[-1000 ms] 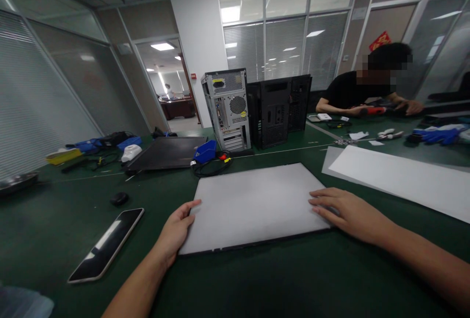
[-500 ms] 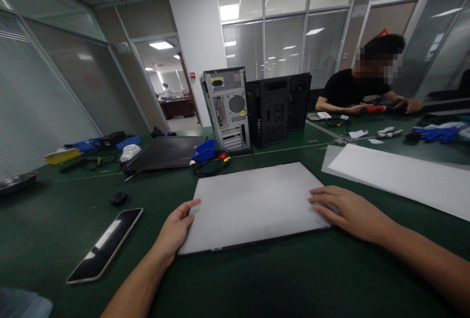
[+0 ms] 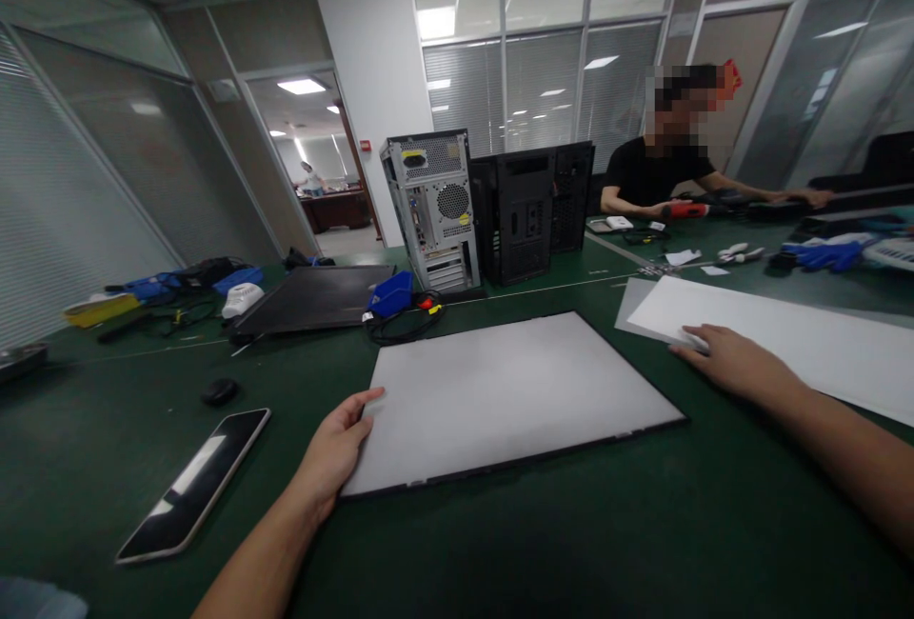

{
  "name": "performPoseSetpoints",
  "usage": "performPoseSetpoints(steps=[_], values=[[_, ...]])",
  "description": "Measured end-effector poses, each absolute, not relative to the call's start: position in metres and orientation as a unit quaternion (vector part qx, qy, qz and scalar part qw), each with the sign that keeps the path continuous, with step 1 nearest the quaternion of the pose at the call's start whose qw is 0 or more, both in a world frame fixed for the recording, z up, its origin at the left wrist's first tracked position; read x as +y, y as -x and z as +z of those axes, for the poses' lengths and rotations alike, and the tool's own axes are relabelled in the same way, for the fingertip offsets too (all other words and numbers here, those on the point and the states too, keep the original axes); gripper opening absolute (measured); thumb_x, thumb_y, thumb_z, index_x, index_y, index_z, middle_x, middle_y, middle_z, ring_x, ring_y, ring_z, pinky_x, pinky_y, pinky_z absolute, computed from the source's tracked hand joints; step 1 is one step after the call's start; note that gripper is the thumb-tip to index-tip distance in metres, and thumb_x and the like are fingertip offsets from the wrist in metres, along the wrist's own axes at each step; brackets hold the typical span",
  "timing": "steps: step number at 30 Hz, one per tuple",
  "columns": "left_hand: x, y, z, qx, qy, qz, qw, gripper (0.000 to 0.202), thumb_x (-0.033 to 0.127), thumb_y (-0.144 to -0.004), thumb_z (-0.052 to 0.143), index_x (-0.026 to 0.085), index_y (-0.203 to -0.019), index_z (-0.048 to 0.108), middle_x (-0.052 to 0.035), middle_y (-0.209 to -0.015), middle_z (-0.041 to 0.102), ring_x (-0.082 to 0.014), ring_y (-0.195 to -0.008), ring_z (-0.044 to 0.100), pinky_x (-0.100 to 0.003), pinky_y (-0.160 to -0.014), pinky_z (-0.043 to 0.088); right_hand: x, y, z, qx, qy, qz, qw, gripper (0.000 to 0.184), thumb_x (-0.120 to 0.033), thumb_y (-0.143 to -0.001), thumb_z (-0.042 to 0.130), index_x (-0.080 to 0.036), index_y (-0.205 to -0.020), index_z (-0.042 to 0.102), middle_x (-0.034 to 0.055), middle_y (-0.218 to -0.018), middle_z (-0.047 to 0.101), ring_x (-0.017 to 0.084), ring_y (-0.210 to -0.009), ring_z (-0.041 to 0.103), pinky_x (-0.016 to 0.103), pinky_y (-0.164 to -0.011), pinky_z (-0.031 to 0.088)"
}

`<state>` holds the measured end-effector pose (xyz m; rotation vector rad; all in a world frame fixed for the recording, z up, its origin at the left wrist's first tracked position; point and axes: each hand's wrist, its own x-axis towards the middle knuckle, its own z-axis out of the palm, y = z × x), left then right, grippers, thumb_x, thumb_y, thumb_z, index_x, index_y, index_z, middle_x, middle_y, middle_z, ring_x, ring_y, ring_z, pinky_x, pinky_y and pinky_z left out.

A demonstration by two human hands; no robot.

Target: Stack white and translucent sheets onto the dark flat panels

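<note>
A flat white panel with a thin black frame (image 3: 506, 400) lies on the green table in front of me. My left hand (image 3: 341, 443) grips its left edge, thumb on the white face and the other fingers mostly hidden along the side. Off to the right, my right hand (image 3: 735, 362) is at the near left edge of a long white sheet (image 3: 806, 338), its fingers stretched out and apart. Whether the fingertips pinch the sheet's edge is not clear. A greyish translucent sheet (image 3: 630, 307) shows from under the white one.
A phone (image 3: 196, 486) and a small black round object (image 3: 220, 391) lie left. Behind the panel are a blue connector with cable (image 3: 391, 295), a dark flat panel (image 3: 314, 298) and computer cases (image 3: 439, 209). Across the table, a person (image 3: 661, 171) holds a red tool (image 3: 686, 209).
My right hand has left the framed panel's right edge and moved right to the long white sheet. My left hand keeps its grip. The view has shifted slightly.
</note>
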<state>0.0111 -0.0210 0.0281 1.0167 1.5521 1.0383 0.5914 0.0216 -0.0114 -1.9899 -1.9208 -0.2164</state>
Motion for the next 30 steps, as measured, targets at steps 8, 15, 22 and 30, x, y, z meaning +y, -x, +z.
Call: performPoseSetpoints(steps=[8,15,22,30], values=[[-0.021,-0.008,0.026,0.626,-0.413,0.432,0.501,0.047,0.013,-0.078,0.057,0.021,-0.125,0.057,-0.0037,-0.086,0.07,-0.0136,-0.061,0.061,-0.024,-0.06,0.048,0.005,-0.553,0.018,-0.637,0.753,-0.073,0.145,0.059,-0.052,-0.091,0.027,-0.014,-0.119,0.062,0.0218,-0.102,0.066,0.034,-0.081,0.063,0.043,-0.061,0.044],[-0.02,-0.007,0.025,0.621,-0.4,0.444,0.506,0.045,0.014,-0.078,0.057,0.021,-0.122,0.058,-0.0034,-0.083,0.07,-0.0129,-0.059,0.061,-0.024,-0.058,0.048,-0.02,-0.471,0.028,-0.747,0.642,-0.037,0.167,0.049,-0.057,-0.089,0.035,-0.033,-0.125,0.058,-0.0005,-0.126,0.06,0.024,-0.108,0.059,0.04,-0.092,0.047],[-0.021,-0.009,0.028,0.628,-0.402,0.435,0.504,0.045,0.012,-0.081,0.053,0.021,-0.125,0.057,-0.0042,-0.082,0.07,-0.0135,-0.059,0.061,-0.023,-0.056,0.048,-0.017,-0.481,0.018,-0.691,0.71,-0.079,0.109,0.065,-0.068,-0.085,0.031,-0.022,-0.114,0.066,0.0129,-0.11,0.066,0.034,-0.087,0.064,0.053,-0.07,0.05],[-0.02,-0.005,0.023,0.62,-0.41,0.436,0.507,0.046,0.014,-0.08,0.053,0.022,-0.125,0.056,-0.0035,-0.082,0.07,-0.0129,-0.058,0.061,-0.023,-0.055,0.047,-0.015,-0.474,0.017,-0.761,0.627,0.004,0.168,0.058,-0.061,-0.088,0.033,-0.025,-0.126,0.058,0.0071,-0.126,0.059,0.027,-0.109,0.058,0.048,-0.091,0.047]])
